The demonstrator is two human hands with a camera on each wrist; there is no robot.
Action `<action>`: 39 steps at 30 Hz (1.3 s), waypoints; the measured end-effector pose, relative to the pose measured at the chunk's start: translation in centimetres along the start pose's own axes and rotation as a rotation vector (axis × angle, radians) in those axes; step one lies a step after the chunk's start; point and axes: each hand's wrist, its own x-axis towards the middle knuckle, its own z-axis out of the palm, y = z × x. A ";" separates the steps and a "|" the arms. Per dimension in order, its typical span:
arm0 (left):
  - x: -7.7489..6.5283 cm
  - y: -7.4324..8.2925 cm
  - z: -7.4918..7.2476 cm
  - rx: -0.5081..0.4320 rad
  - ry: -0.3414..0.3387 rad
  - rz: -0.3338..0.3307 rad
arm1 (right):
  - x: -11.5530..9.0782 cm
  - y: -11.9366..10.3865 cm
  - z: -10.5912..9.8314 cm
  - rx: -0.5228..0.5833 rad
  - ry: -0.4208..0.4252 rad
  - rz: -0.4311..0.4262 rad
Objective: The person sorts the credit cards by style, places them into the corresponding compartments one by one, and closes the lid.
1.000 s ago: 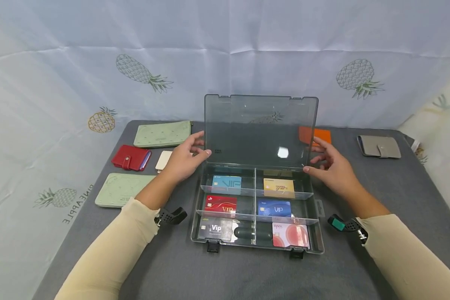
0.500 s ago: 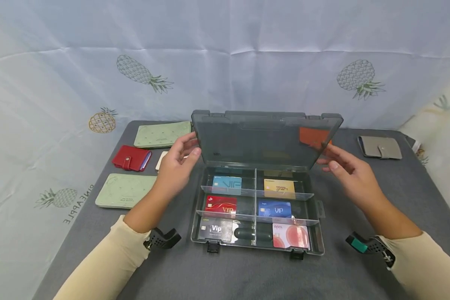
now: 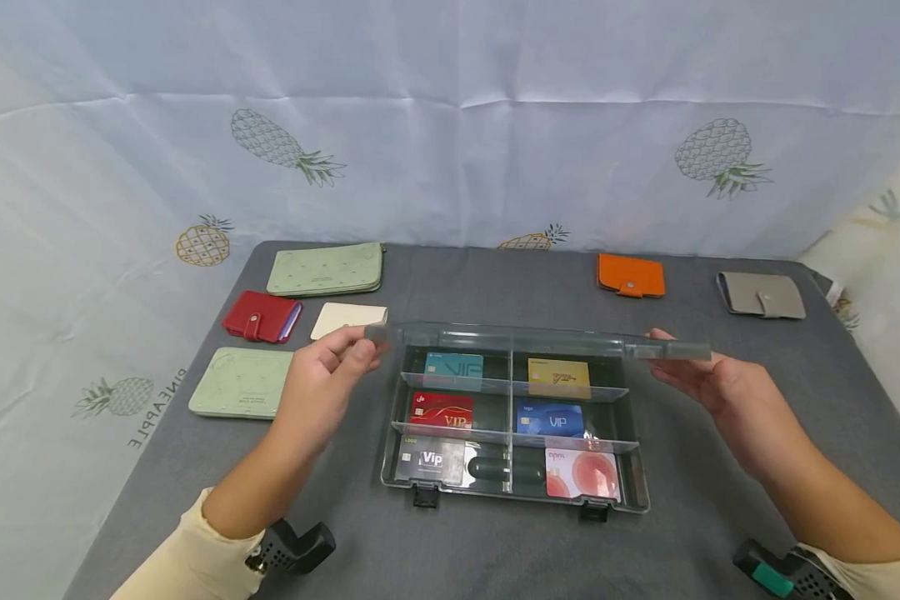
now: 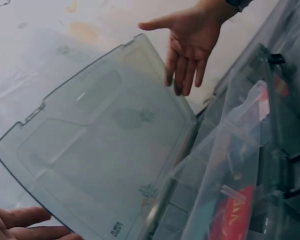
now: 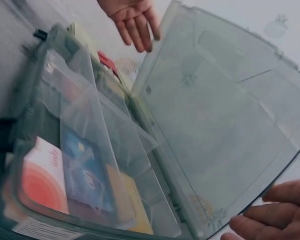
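Note:
A clear grey plastic organizer box (image 3: 390,450) lies in front of me, its hinged lid (image 3: 521,337) tilted forward and nearly edge-on in the head view. VIP cards (image 3: 441,410) and other cards lie in its divided compartments, among them a blue card (image 3: 550,418) and a pink one (image 3: 581,472). My left hand (image 3: 322,379) pinches the lid's left front corner between thumb and fingers. At the opposite corner, my right hand (image 3: 727,392) has its fingers extended against the lid's edge. Both wrist views show fingers behind the see-through lid (image 4: 110,120).
Left of the box lie two green pouches (image 3: 326,268), a red card wallet (image 3: 261,316) and a cream wallet (image 3: 348,317). An orange wallet (image 3: 631,275) and a grey wallet (image 3: 761,294) are at the back right. A pineapple-print cloth (image 3: 450,150) hangs behind the table.
The lid has swung from leaning back to tilting forward toward me. Both hands have come nearer and spread apart with its corners. The box and cards stay in place.

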 end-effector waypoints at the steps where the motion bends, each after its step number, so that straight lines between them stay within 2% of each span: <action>1: -0.3 0.0 -0.1 0.017 -0.006 -0.008 | -0.4 0.0 -0.1 -0.015 -0.006 0.026; 3: -0.9 -0.2 -0.4 0.048 -0.027 -0.005 | -1.0 0.1 -0.4 -0.065 -0.015 0.096; 5: -1.3 -0.7 -0.7 0.078 -0.057 0.031 | -1.5 0.1 -0.6 -0.138 -0.049 0.143; 9: -1.7 -2.5 -1.6 0.141 -0.142 0.101 | -2.1 0.2 -0.8 -0.250 -0.160 0.143; 12: -2.0 -4.1 -2.0 0.210 -0.201 0.106 | -2.3 0.7 -0.8 -0.304 -0.223 0.138; 18: -2.2 -6.4 -1.4 0.339 -0.254 0.104 | -2.5 2.9 -0.9 -0.354 -0.229 0.219; 22: -1.9 -7.5 -0.6 0.394 -0.258 0.122 | -2.5 3.8 -1.0 -0.448 -0.206 0.250; 25: -1.5 -8.2 -0.1 0.432 -0.254 0.135 | -2.4 4.4 -1.1 -0.510 -0.187 0.228; 30: -1.4 -8.6 0.4 0.487 -0.251 0.143 | -2.4 5.2 -1.0 -0.493 -0.166 0.181; 32: -1.5 -8.5 0.5 0.481 -0.255 0.135 | -2.4 5.2 -1.0 -0.494 -0.156 0.155; 35: -1.9 -8.4 0.8 0.463 -0.251 0.142 | -2.2 4.7 -0.6 -0.521 -0.139 0.070; 37: -2.3 -8.2 0.9 0.468 -0.244 0.179 | -2.0 4.0 0.0 -0.551 -0.118 -0.010; 39: -2.7 -8.0 1.2 0.493 -0.229 0.243 | -1.6 3.3 1.1 -0.590 -0.098 -0.096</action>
